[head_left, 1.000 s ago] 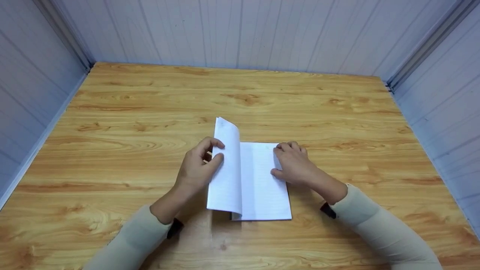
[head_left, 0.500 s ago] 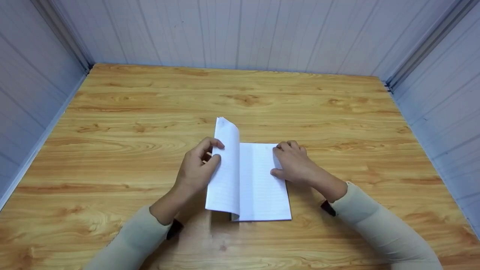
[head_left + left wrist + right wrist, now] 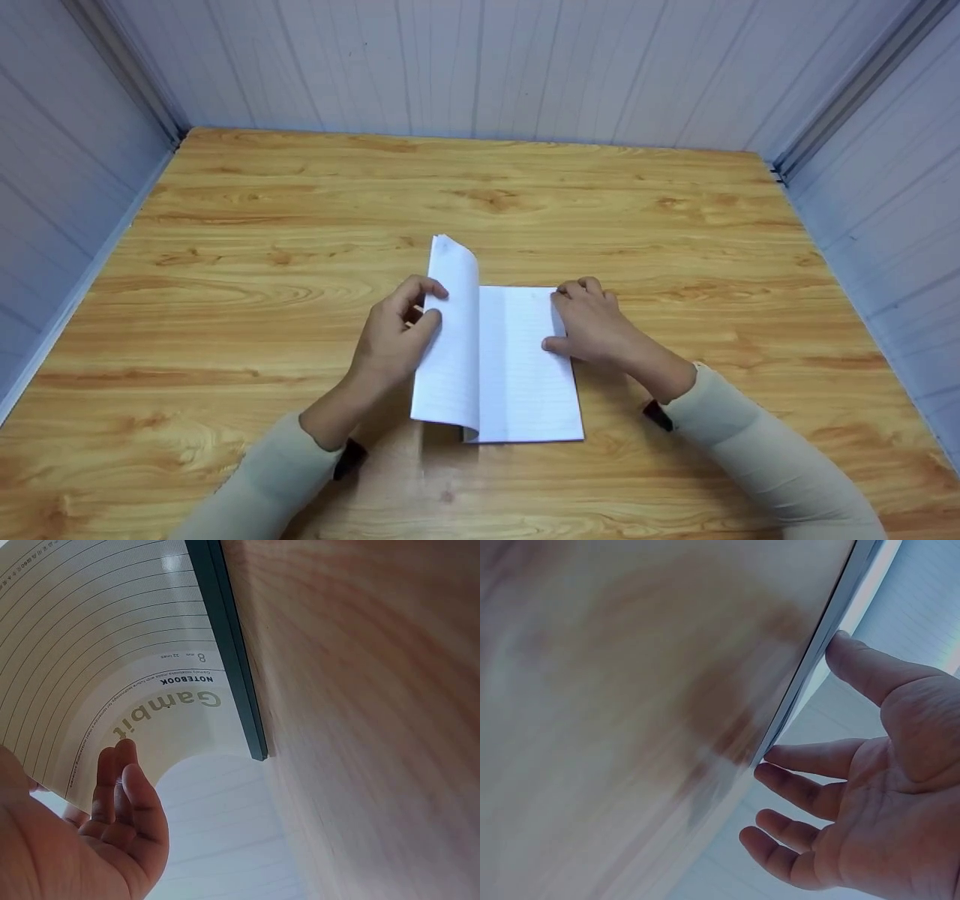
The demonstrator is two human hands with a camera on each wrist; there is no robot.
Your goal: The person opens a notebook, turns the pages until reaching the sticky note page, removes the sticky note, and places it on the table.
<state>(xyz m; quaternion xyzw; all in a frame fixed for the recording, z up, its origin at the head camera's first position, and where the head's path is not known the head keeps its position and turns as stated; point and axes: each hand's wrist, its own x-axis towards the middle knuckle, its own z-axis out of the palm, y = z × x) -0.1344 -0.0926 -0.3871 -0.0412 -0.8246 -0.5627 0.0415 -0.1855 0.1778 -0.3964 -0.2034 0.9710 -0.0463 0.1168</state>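
An open notebook point(image 3: 534, 390) with white lined pages lies on the table in the head view. Its left part, a curved stack of pages point(image 3: 450, 360), stands raised and bends over to the left. My left hand point(image 3: 394, 330) grips that stack at its outer edge, thumb on the page side. Underneath, the left wrist view shows the pale front cover point(image 3: 142, 622) printed "Gambit NOTEBOOK" and a dark green spine point(image 3: 229, 645). My right hand point(image 3: 596, 322) rests on the right page's outer edge, its thumb point(image 3: 862, 664) and index fingertip at the notebook's side, fingers loosely extended.
The wood-grain table point(image 3: 300, 195) spreads around the notebook. Pale panel walls point(image 3: 480, 67) rise at its back and both sides. A dark wrist device point(image 3: 350, 459) shows under the left sleeve, another point(image 3: 658, 416) under the right.
My right hand has shifted slightly right and away from me along the page edge. The raised pages lean a touch further left than a second ago; my left hand keeps its hold.
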